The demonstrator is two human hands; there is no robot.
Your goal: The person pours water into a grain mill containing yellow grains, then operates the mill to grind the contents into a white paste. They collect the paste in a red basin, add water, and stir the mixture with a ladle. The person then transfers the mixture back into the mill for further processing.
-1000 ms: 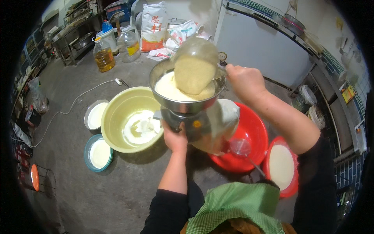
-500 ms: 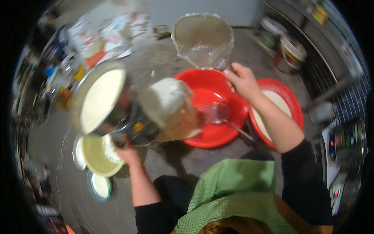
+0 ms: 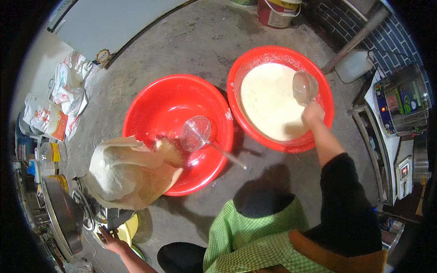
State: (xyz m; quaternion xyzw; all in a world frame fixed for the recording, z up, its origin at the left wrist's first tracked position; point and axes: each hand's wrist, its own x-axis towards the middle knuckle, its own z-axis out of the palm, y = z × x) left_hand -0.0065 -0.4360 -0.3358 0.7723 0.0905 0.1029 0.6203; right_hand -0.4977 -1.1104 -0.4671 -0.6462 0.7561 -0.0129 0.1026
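My right hand [image 3: 313,113] is closed round the handle of a round dipper [image 3: 304,86]. The dipper is tilted over the right side of a red basin [image 3: 236,109] of pale, cream-coloured, flour-like stuff. To its left stands a second red basin [image 3: 132,113], in which a wire skimmer [image 3: 195,132] leans with its handle over the rim. An open paper sack [image 3: 157,175] with white flour [image 3: 111,175] overlaps that basin's left edge. My left hand [image 3: 109,239] is at the lower left, its fingers curled against a dark object, partly hidden, beside a large metal pot [image 3: 63,214].
Yellow bowls [image 3: 129,227] stand low beside my left hand. White bags [image 3: 50,113] lie at the far left, near a clear bottle [image 3: 48,154]. A lidded bucket [image 3: 277,12] stands at the back, a pale jug [image 3: 354,67] and metal shelving on the right.
My right hand has brought the dipper from high above the left basin down to the right one. The view has turned to the right; the pot now sits further left.
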